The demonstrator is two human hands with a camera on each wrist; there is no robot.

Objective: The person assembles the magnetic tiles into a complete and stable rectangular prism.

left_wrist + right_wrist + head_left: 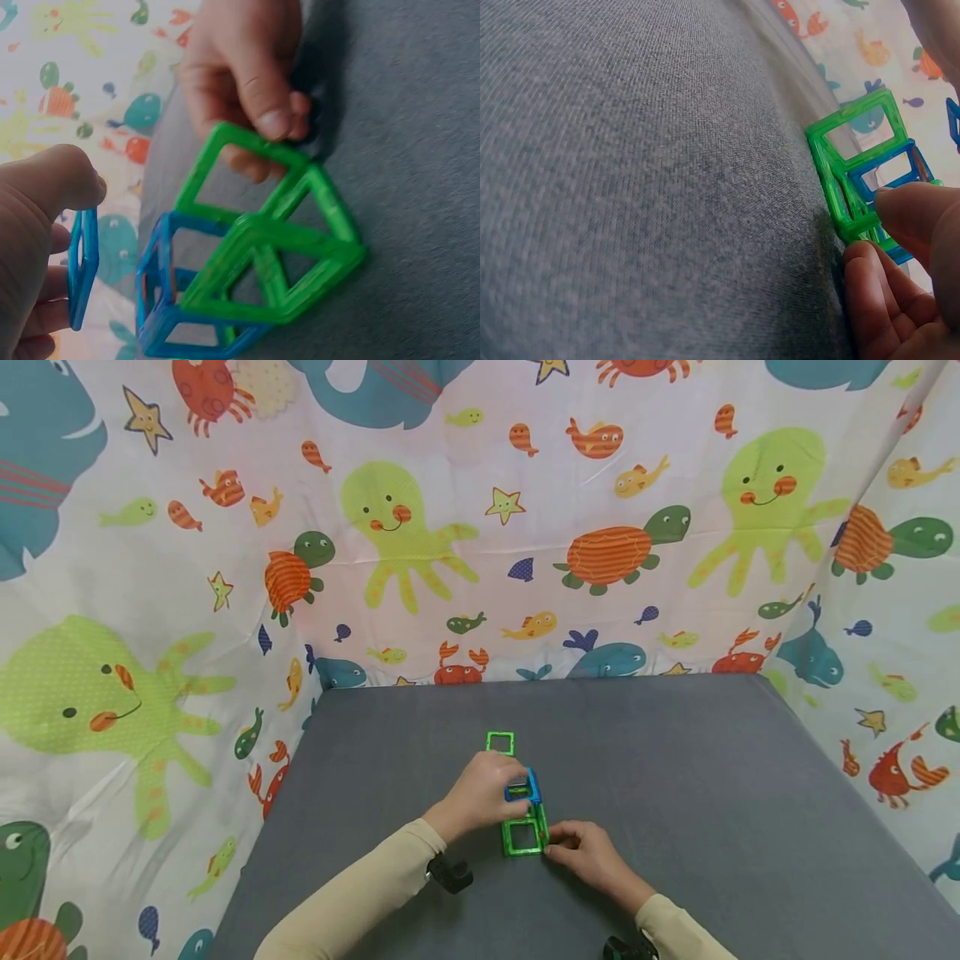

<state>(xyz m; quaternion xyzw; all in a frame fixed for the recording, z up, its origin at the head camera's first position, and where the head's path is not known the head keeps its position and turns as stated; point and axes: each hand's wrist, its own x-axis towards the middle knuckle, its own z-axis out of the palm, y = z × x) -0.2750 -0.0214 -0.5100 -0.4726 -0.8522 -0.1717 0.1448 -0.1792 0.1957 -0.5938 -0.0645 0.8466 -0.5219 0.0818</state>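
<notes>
My left hand [487, 789] pinches a blue magnetic tile [84, 262], a thin frame seen nearly edge-on in the left wrist view, held apart from the structure beside it. That structure joins green magnetic tiles [274, 311] and blue magnetic tiles [157, 330] on the grey surface. My right hand [592, 856] is low at its right side, thumb and fingers pinching the edge of an upright green square tile [896, 120]. In the head view my left hand covers part of the structure, while an open-framed green square [522, 853] lies at its near end.
Another green square tile [500, 734] lies farther back, just beyond my left hand. The grey cloth surface [675, 760] reaches to a curtain [495, 610] printed with sea animals at the back and both sides.
</notes>
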